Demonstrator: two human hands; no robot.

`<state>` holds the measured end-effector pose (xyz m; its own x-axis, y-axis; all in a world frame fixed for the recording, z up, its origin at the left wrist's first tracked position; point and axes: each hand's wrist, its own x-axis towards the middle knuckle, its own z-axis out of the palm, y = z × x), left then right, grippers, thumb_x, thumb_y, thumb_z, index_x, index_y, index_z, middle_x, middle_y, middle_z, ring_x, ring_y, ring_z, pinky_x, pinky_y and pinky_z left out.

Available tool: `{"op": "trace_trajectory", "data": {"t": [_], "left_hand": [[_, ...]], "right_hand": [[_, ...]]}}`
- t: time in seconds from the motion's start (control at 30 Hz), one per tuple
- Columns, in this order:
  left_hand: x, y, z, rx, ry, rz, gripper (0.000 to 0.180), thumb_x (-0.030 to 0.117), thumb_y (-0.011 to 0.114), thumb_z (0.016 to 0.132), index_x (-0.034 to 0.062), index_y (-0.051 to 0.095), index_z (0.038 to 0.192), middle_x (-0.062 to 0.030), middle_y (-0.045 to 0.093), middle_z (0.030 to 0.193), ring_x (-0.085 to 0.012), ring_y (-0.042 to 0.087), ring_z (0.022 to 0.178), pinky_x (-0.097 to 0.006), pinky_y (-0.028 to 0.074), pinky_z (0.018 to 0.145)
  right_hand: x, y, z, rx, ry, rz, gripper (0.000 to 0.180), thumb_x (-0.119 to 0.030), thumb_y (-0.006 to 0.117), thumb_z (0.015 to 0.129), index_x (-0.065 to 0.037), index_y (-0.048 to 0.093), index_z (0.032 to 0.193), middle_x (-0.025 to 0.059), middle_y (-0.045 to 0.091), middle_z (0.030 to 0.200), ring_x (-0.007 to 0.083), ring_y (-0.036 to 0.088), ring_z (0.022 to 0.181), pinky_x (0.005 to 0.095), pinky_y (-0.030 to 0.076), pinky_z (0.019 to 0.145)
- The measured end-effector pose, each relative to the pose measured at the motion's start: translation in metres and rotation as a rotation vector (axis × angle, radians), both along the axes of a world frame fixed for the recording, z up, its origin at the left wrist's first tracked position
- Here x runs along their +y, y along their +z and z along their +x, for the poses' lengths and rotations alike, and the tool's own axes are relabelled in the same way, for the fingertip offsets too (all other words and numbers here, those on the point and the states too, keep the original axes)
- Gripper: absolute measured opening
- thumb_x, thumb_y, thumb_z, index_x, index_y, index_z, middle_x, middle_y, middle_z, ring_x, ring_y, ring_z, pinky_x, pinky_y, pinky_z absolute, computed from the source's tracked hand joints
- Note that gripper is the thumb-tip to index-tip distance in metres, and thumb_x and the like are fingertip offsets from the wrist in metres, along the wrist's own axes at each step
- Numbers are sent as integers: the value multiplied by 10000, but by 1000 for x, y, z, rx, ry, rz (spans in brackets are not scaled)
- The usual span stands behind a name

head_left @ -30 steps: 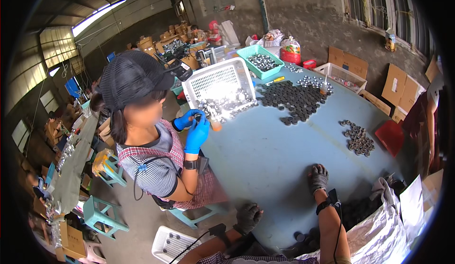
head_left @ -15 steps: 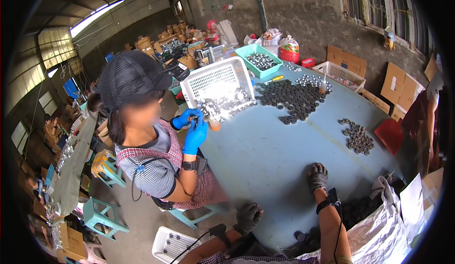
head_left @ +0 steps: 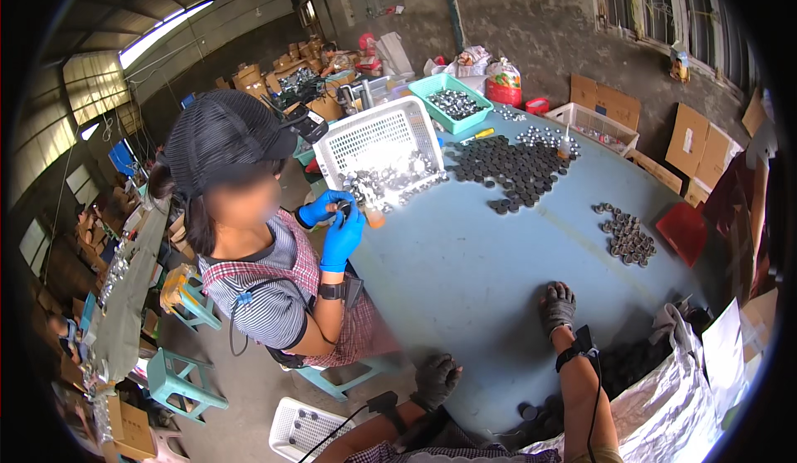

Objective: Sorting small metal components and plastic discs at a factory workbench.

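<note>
My right hand [head_left: 558,308], in a dark grey fingerless glove, rests palm down on the blue-grey tabletop [head_left: 465,272]. Its fingers lie stretched over the surface and hold nothing visible. At the table's near left edge is my left hand [head_left: 437,382], gloved alike, its fingers loosely bent and apart from any part. Its palm is hidden. Black round caps [head_left: 544,416] lie between my forearms, with more in a silvery sack [head_left: 664,405] beside my right arm. A small group of dark, ring-like caps [head_left: 628,237] sits beyond my right hand.
Across the table's left side, a co-worker's blue-gloved hands [head_left: 339,230] hold a small dark part. Nearby are a white basket [head_left: 378,127] of shiny metal parts, many black caps [head_left: 506,168] and a green tray [head_left: 448,102]. A red dustpan-like scoop [head_left: 682,235] lies right.
My hands stay in almost the same places. The co-worker's hands have shifted slightly, and the dark part in them shows more. The whole view has moved a little.
</note>
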<state>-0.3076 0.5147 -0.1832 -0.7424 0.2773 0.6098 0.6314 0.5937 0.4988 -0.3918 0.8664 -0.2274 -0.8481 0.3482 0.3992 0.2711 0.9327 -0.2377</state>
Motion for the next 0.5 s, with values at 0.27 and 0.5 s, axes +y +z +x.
{"op": "trace_trajectory", "data": {"t": [0.27,0.5], "left_hand": [[-2,-1,1,-2,6,-7,132,173,702,739,72,650,807,-68,621,899,-252,607,808,-358,513,712],[-2,0,0,7,12,-26,140,171,705,735,64,652,809,-66,622,899,-248,607,807,-348,514,713]], "right_hand": [[-3,0,-2,-34,-13,-14,455,-307,565,800,-103,559,1207,120,479,1330,308,368,1290,490,258,1070],[-4,5,-2,-56,-25,-34,463,-309,570,799,-105,553,1215,118,471,1340,303,356,1301,480,253,1077]]}}
